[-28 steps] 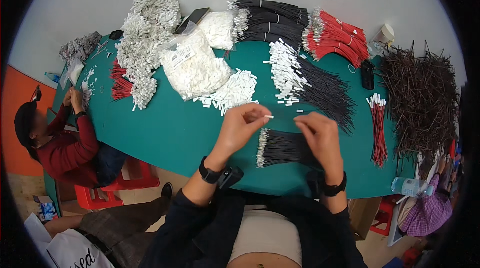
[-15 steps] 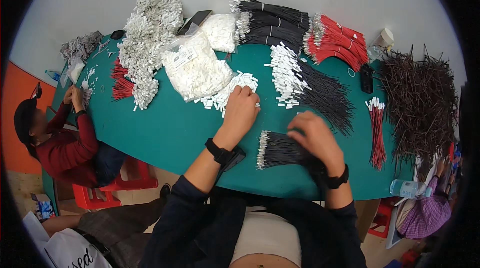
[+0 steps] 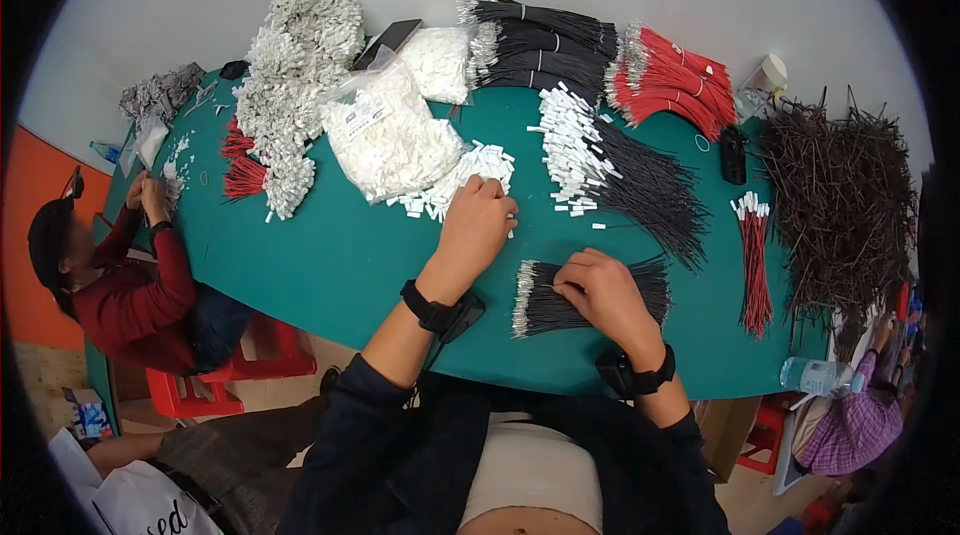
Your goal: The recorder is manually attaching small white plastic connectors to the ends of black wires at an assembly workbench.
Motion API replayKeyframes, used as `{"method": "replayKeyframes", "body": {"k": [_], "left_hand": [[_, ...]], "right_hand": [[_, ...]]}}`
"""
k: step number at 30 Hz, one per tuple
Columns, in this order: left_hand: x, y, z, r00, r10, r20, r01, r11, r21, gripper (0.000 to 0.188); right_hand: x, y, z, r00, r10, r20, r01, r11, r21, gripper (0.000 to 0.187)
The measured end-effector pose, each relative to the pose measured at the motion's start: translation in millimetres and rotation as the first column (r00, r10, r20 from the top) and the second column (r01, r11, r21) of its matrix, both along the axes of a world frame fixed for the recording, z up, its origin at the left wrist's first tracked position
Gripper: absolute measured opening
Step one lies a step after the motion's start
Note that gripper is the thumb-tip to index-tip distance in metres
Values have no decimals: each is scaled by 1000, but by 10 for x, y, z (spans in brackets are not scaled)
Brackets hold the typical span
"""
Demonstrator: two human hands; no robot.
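My left hand [image 3: 474,230] is at the near edge of a loose pile of small white connector housings [image 3: 435,200], fingers bent together; what they hold, if anything, is hidden. My right hand [image 3: 603,297] is over a bundle of black wires [image 3: 545,310] with silvery crimped ends at the left. Its thumb and forefinger pinch a black wire, whose pale tip sticks out toward the left. Beyond my right hand, black wires with white housings [image 3: 575,150] on their ends lie in a fanned heap. A single housing [image 3: 599,226] lies just in front of that heap.
Clear bags of white housings [image 3: 390,135] stand behind the pile. Tied black wires [image 3: 550,45] and red wires [image 3: 680,85] lie along the wall. Red wires [image 3: 755,265] with white ends and a brown wire heap [image 3: 840,205] are at right. A co-worker [image 3: 120,275] sits at left.
My right hand has moved left and down onto the black wire bundle, and its fingers have come together in a pinch. My left hand stays by the white pile, barely shifted.
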State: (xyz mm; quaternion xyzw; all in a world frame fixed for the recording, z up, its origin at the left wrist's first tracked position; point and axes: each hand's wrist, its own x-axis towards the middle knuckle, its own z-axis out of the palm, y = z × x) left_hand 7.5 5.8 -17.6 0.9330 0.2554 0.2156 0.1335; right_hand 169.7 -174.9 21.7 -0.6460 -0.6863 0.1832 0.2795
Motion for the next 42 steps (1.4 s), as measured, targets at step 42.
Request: {"method": "replayKeyframes", "body": {"k": [42], "left_hand": [[-319, -545, 692, 856, 241, 456, 384, 293, -876, 21]], "right_hand": [[-185, -34, 570, 925, -240, -294, 335, 882, 332, 15]]}}
